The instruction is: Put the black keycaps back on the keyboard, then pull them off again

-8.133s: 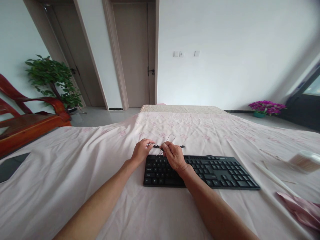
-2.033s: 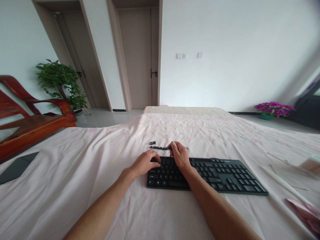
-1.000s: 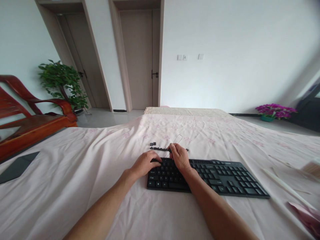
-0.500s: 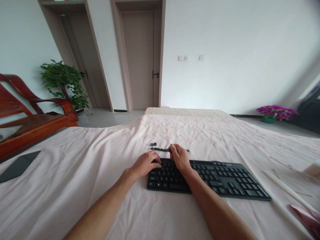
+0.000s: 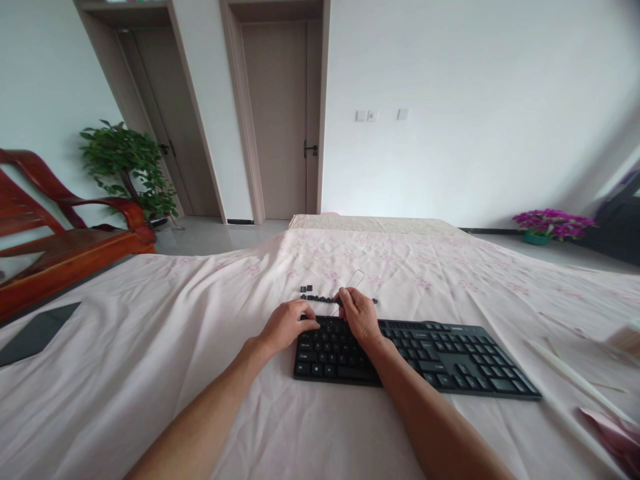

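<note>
A black keyboard (image 5: 450,363) lies on the pink-flowered cloth. My left hand (image 5: 291,323) is closed at its back left corner, thumb over the top keys and fingers curled at the rear edge. My right hand (image 5: 357,313) is shut on a wire keycap puller (image 5: 357,275); a thin wire loop sticks up behind the fist and wire ends point down toward the top row of keys. Where those ends meet the keyboard is hard to make out. Behind the keyboard, several loose black keycaps (image 5: 320,299) lie in a row, with two more keycaps (image 5: 307,289) just beyond.
A dark flat phone-like slab (image 5: 37,333) rests on the cloth (image 5: 200,400) at left. Thin sticks (image 5: 580,373) and a pink item (image 5: 607,433) lie at right. A wooden chair (image 5: 75,220), a green plant (image 5: 125,160) and purple flowers (image 5: 553,223) stand beyond the table.
My left hand has shifted slightly left along the keyboard's corner. My right hand stays almost in place with the wire keycap puller.
</note>
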Demonstrator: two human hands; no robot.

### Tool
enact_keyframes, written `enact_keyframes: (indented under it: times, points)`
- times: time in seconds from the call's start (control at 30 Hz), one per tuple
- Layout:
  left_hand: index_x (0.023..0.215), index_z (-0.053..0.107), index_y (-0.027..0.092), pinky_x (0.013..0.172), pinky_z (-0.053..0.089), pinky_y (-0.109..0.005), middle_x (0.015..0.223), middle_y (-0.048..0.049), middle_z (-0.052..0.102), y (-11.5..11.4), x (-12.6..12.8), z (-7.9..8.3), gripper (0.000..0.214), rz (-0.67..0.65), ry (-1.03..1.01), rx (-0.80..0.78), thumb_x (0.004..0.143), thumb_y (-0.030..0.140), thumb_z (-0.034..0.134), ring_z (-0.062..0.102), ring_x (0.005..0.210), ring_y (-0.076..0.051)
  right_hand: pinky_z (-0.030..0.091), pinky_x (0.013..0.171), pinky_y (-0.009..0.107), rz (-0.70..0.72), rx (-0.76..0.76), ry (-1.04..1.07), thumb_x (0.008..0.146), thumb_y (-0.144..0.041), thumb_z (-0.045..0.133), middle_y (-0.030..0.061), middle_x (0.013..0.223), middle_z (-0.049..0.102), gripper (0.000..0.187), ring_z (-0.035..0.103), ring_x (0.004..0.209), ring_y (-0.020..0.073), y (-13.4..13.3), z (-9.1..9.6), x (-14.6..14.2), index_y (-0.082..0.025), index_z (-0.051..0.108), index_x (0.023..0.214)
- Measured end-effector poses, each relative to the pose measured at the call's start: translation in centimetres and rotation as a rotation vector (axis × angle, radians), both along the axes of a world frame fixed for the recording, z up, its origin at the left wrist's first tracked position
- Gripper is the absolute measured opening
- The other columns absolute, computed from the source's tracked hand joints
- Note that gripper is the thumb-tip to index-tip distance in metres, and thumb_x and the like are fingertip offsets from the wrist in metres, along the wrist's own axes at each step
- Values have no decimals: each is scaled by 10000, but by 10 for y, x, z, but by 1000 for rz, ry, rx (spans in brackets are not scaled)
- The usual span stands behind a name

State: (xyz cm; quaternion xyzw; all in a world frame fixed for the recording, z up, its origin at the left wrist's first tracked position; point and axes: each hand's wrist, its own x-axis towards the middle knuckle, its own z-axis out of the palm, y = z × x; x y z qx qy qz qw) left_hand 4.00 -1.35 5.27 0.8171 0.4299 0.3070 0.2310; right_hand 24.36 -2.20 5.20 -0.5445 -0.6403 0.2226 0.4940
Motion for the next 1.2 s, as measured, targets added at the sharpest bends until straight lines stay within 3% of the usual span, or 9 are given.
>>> enact_keyframes:
  times: [0.3,0.6,0.97,1.2]
  points:
    - [766,648,199,717,458,-249,748,7,681,-5,3,8,177,93,-180,-6,771,376,637,628,732,-155,429,551,240,14,-10,-15,927,-551,354,-12,504,585,479,558,483,143,0,1,0,-186,646,824]
    - [776,576,176,614,479,-231,713,12,649,0,6,2,264,77,-428,-276,761,436,625,681,669,-166,413,535,233,17,-25,-39,923,-552,358,-16,490,580,484,543,468,136,0,1,-1,-187,658,818]
    - [855,644,166,712,505,-266,736,-17,688,7,3,-2,198,108,-463,-222,760,340,634,674,713,-167,423,553,233,10,-3,-23,930,-532,363,-17,491,582,461,553,474,137,0,2,-1,-190,651,817]
    - [902,661,181,793,508,-276,867,-28,711,10,0,-3,192,172,-413,-162,719,235,646,665,822,-167,430,554,245,16,-11,-21,927,-540,359,-13,494,582,463,563,485,152,-2,5,-1,-195,646,814]
